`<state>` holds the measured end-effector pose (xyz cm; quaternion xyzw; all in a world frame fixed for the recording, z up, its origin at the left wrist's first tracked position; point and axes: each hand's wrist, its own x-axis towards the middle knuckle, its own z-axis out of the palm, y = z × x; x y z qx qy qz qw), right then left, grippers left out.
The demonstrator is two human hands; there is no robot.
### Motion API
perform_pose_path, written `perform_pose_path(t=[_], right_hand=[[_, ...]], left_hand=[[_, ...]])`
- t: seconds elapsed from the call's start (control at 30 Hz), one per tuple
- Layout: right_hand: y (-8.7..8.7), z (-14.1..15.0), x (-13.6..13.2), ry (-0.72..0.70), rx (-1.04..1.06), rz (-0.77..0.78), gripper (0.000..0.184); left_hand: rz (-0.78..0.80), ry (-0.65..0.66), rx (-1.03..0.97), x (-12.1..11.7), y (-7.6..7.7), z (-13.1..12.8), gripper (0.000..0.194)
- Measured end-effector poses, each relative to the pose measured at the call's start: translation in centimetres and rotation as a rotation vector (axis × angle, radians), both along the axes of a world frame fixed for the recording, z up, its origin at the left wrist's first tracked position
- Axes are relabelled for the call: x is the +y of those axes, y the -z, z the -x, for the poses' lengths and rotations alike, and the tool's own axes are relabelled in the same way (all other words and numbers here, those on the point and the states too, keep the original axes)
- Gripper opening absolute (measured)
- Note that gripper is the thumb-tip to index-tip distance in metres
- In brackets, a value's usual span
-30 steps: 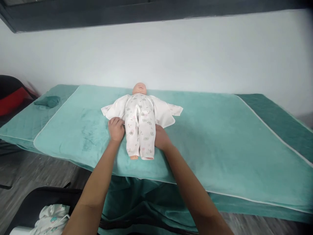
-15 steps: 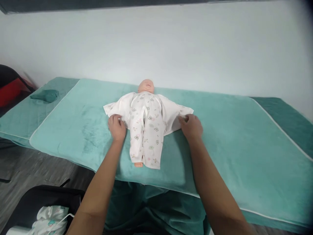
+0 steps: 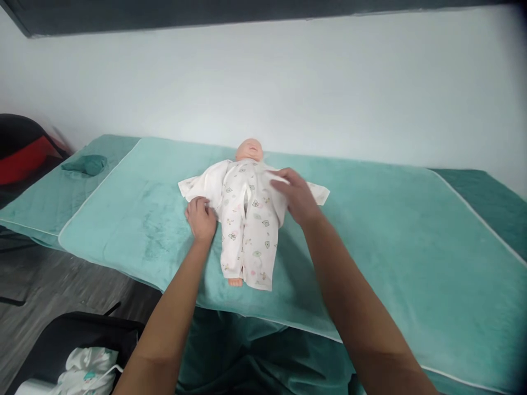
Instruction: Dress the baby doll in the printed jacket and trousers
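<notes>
A baby doll (image 3: 248,150) lies on its back on a teal towel (image 3: 370,241), dressed in white patterned trousers (image 3: 249,236). An open white jacket (image 3: 206,184) spreads out under it to both sides. My left hand (image 3: 201,218) presses on the jacket's left flap beside the doll's hip, fingers curled on the cloth. My right hand (image 3: 296,196) holds the jacket's right flap and carries it over the doll's chest.
The towel covers a padded table (image 3: 486,203) set against a white wall. A folded teal cloth (image 3: 84,164) lies at the table's far left. A black bin (image 3: 74,340) with white clothing (image 3: 84,367) stands on the floor at lower left.
My right hand went from the doll's right hip out to the jacket's right edge, then lifted that flap inward over the chest. My left hand stayed on the left flap.
</notes>
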<state>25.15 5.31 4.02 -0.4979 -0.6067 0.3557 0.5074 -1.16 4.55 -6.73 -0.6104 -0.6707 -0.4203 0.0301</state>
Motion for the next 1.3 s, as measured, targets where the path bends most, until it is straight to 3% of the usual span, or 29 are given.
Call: perform_pose_path(t=[0.07, 0.13, 0.2, 0.27, 0.33, 0.4, 0.53, 0.7, 0.83, 0.93, 1.03, 1.17, 1.3], right_hand=[[-1.0, 2.0, -1.1, -0.189, -0.26, -0.05, 0.012], [-1.0, 3.1, -2.5, -0.252, -0.467, -0.12, 0.006], [-0.2, 3.2, -3.9, -0.178, -0.602, -0.221, 0.006], [1.0, 2.7, -5.2, -0.022, -0.695, -0.302, 0.019], [2.3, 2.1, -6.3, 0.146, -0.762, -0.326, 0.024], [3.3, 1.6, -7.1, 0.212, -0.795, -0.294, 0.017], [3.5, 1.3, -8.0, 0.084, -0.817, -0.234, 0.017], [1.9, 0.9, -7.7, -0.033, -0.825, -0.199, 0.028], [0.5, 1.5, -5.4, 0.067, -0.736, -0.188, 0.042], [-0.5, 3.3, -1.8, 0.118, -0.665, -0.258, 0.025], [-1.3, 5.7, 3.1, 0.048, -0.733, -0.292, 0.019], [-1.8, 8.3, 9.5, -0.049, -1.006, -0.139, 0.03], [-2.4, 9.6, 13.0, -0.11, -1.185, 0.112, 0.034]], left_hand=[[-0.002, 0.0, -0.004, 0.0, 0.0, 0.0, 0.026], [-0.001, 0.004, -0.009, 0.0, 0.0, 0.0, 0.026], [-0.003, 0.009, -0.008, 0.0, 0.1, 0.0, 0.026], [-0.004, 0.008, -0.004, 0.0, 0.1, 0.0, 0.026], [-0.004, 0.004, 0.001, 0.1, 0.2, 0.0, 0.027], [-0.004, 0.002, -0.002, 0.1, 0.2, -0.1, 0.027], [0.009, 0.002, -0.027, 0.1, 0.0, -0.1, 0.02], [0.029, -0.007, -0.063, -0.1, -0.3, -0.3, 0.015], [0.01, -0.025, -0.083, -0.2, -0.2, -0.5, 0.021], [-0.003, -0.047, -0.047, -0.2, -0.3, -0.5, 0.021], [0.047, -0.062, -0.024, -0.3, -0.5, -0.5, 0.022], [0.079, -0.11, -0.07, -0.2, -0.4, -0.5, 0.03], [0.007, -0.126, -0.072, 0.0, 0.1, -0.6, 0.029]])
